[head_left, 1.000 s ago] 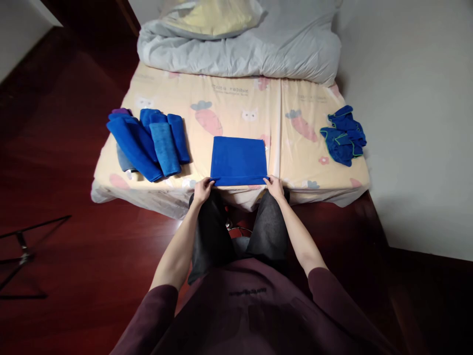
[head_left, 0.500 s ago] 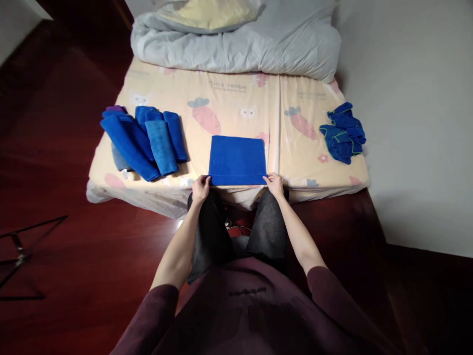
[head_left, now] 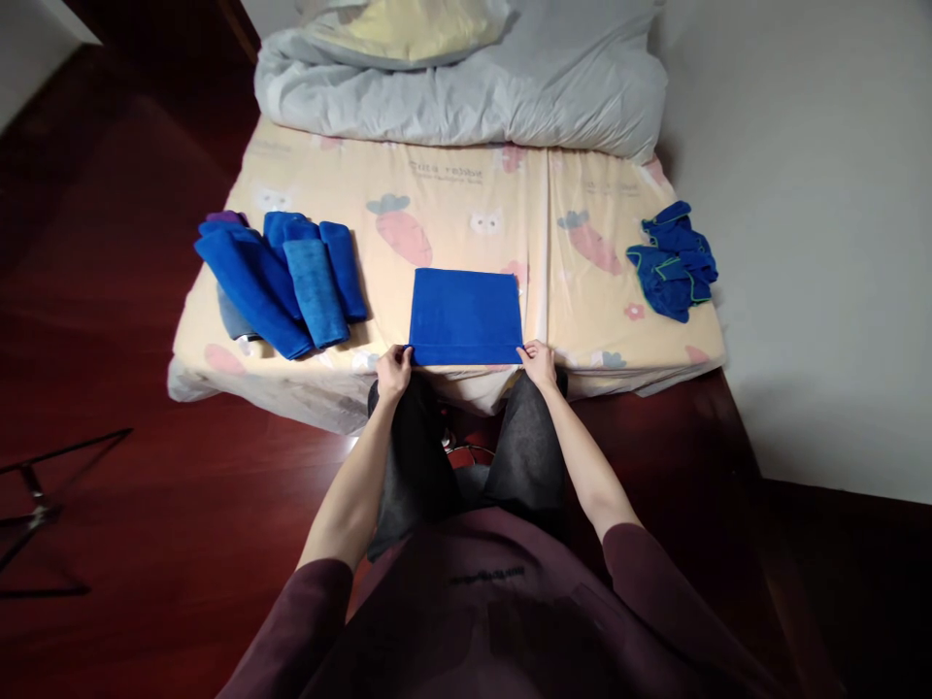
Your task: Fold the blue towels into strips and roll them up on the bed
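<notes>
A blue towel (head_left: pixel 466 309) lies flat as a neat rectangle at the front edge of the bed, with a narrow strip turned over along its near side. My left hand (head_left: pixel 394 370) pinches the near left corner of that strip. At the near right corner, my right hand (head_left: pixel 539 365) pinches the same strip between thumb and fingers. Several rolled blue towels (head_left: pixel 316 291) lie heaped on the left part of the bed. Off to the right rests a crumpled dark blue cloth (head_left: pixel 674 267) with green edging.
The bed has a patterned yellowish sheet (head_left: pixel 466 228), and a bunched grey-white quilt (head_left: pixel 451 102) lies across its far side under a yellow pillow (head_left: pixel 415 29). A pale wall (head_left: pixel 808 243) stands at the right. Black stand legs (head_left: pixel 40 510) rest on the red-brown floor at left.
Both hands keep their pinch on the towel's near corners. The whole view has shifted very slightly; nothing on the bed has visibly moved.
</notes>
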Demonstrator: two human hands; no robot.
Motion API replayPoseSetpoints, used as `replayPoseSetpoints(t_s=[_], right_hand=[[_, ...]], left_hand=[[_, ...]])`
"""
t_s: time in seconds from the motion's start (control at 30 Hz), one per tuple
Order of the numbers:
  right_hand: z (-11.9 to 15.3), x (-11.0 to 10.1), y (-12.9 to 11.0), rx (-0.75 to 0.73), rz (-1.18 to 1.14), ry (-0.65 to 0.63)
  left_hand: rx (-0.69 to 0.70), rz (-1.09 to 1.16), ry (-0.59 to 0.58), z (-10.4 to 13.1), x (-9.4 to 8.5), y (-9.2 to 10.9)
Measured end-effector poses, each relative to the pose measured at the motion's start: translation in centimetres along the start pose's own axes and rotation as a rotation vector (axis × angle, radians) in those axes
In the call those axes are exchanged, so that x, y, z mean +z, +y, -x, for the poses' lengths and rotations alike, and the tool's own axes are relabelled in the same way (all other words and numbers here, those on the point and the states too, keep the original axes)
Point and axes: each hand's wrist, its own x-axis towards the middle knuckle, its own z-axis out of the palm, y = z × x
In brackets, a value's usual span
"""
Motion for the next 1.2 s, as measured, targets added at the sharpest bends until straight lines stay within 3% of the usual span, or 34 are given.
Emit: replayPoseSetpoints(t_s=[0.5, 0.9, 1.07, 1.2], right_hand=[[0.9, -0.9, -2.7, 0.02, 0.103, -0.03], [1.1, -1.0, -2.8, 0.011, 0.092, -0.017], [0.9, -0.9, -2.5, -0.001, 0.096, 0.011], [0.8, -0.9, -2.1, -0.096, 0.127, 0.046]], left_hand=[[0.041, -0.071, 0.034, -0.5, 0.1, -1.0], [0.031, -0.011, 0.034, -0.8, -0.1, -1.2], [0.109, -0.023, 0.073, -0.6, -0.2, -1.2], [0.232, -0.069, 0.066, -0.1, -0.6, -0.8]])
